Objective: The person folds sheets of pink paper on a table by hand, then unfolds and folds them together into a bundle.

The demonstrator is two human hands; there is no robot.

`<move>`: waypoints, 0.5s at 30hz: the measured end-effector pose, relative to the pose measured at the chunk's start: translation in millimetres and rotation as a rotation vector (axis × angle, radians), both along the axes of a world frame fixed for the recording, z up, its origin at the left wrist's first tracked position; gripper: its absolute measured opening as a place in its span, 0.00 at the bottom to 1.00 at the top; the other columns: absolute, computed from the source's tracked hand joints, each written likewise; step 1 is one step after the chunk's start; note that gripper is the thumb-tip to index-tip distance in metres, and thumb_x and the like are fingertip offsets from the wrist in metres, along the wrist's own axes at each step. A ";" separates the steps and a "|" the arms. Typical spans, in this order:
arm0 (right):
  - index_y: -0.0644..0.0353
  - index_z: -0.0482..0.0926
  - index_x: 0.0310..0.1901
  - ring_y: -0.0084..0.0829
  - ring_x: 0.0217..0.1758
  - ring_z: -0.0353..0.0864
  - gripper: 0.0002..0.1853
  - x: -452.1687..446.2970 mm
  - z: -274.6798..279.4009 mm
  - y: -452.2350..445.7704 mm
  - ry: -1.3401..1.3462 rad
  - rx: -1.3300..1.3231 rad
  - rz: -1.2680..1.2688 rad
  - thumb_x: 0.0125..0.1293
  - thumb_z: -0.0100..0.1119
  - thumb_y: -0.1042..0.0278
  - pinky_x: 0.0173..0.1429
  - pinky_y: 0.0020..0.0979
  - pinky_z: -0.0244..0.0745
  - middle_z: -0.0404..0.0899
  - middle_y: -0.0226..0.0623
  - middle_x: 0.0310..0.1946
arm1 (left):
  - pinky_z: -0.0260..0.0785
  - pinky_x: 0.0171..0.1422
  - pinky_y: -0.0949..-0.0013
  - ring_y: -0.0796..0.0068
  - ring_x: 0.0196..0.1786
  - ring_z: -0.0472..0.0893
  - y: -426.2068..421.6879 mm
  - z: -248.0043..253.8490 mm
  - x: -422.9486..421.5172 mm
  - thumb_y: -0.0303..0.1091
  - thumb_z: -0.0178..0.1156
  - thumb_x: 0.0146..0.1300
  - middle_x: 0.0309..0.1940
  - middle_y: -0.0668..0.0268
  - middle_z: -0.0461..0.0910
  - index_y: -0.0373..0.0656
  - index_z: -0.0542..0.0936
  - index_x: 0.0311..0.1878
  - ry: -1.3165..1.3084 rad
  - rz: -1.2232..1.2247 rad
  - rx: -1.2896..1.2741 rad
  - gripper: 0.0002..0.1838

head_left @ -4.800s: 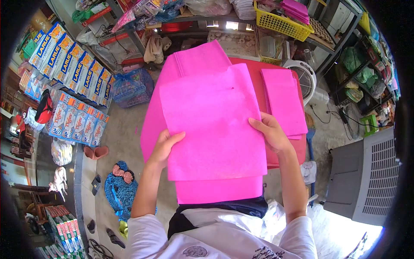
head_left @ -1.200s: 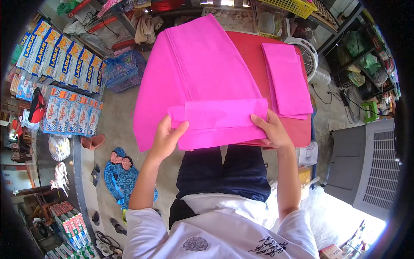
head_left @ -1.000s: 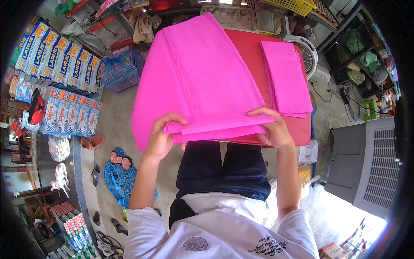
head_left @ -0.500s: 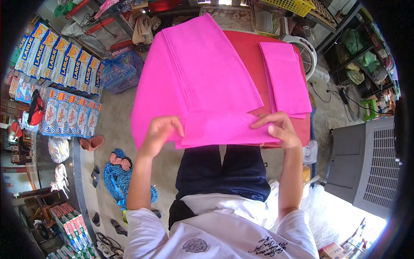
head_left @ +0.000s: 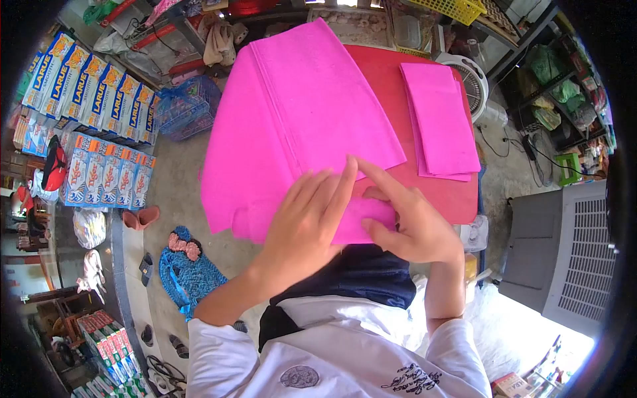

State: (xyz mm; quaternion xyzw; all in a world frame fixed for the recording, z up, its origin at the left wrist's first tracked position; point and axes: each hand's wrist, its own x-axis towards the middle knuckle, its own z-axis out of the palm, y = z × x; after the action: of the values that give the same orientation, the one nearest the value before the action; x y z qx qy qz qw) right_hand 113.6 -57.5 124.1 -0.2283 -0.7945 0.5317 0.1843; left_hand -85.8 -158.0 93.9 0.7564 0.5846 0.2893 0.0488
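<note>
At the near edge of the table lies a folded pink sheet (head_left: 355,219), paper or cloth, I cannot tell which. My left hand (head_left: 308,212) rests over its left part, fingers stretched out flat and pointing away from me. My right hand (head_left: 411,215) grips the sheet's right end between thumb and bent fingers. Its index finger reaches out to meet the left fingertips. Beyond my hands spreads a large pile of pink sheets (head_left: 325,93), with folded edges along its middle. A smaller folded pink stack (head_left: 443,123) lies apart on the right.
The red table (head_left: 371,66) carries the pink material. A white fan (head_left: 471,86) stands behind its right corner. Beer cartons (head_left: 99,86) are stacked at left, near a blue basket (head_left: 189,109). A grey air cooler (head_left: 557,252) stands at right, and slippers (head_left: 141,217) lie on the floor.
My left hand has moved right, from the sheet's left end to over it, flattening out. My right hand has shifted slightly left. The pink sheet now looks narrower between my hands.
</note>
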 end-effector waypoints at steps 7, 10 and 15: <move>0.59 0.57 0.81 0.29 0.47 0.85 0.42 4.0 -11.2 8.7 0.186 -0.143 0.124 0.65 0.60 0.84 0.46 0.31 0.81 0.85 0.49 0.55 | 0.75 0.46 0.54 0.51 0.41 0.83 1.4 -7.2 -5.9 0.29 0.74 0.43 0.36 0.57 0.81 0.40 0.80 0.51 -0.028 0.069 -0.003 0.27; 0.61 0.57 0.81 0.26 0.50 0.83 0.41 5.5 -16.3 10.7 0.228 -0.245 0.123 0.66 0.59 0.85 0.46 0.28 0.81 0.83 0.46 0.59 | 0.75 0.44 0.53 0.50 0.40 0.84 2.2 -11.6 -8.2 0.29 0.74 0.43 0.34 0.57 0.81 0.41 0.79 0.41 -0.068 0.095 -0.032 0.20; 0.72 0.64 0.76 0.22 0.51 0.79 0.41 11.8 -14.1 10.8 0.253 -0.433 -0.018 0.59 0.65 0.81 0.58 0.26 0.74 0.74 0.43 0.68 | 0.76 0.40 0.52 0.49 0.37 0.84 1.3 -18.4 -17.4 0.30 0.74 0.43 0.31 0.56 0.82 0.41 0.79 0.39 -0.087 0.075 -0.060 0.19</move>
State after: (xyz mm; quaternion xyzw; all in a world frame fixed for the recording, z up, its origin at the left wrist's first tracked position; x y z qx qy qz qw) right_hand 125.4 -46.7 110.0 -0.2012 -0.6307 0.7121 0.2337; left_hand -103.2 -156.7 75.5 0.7188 0.6184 0.3058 0.0858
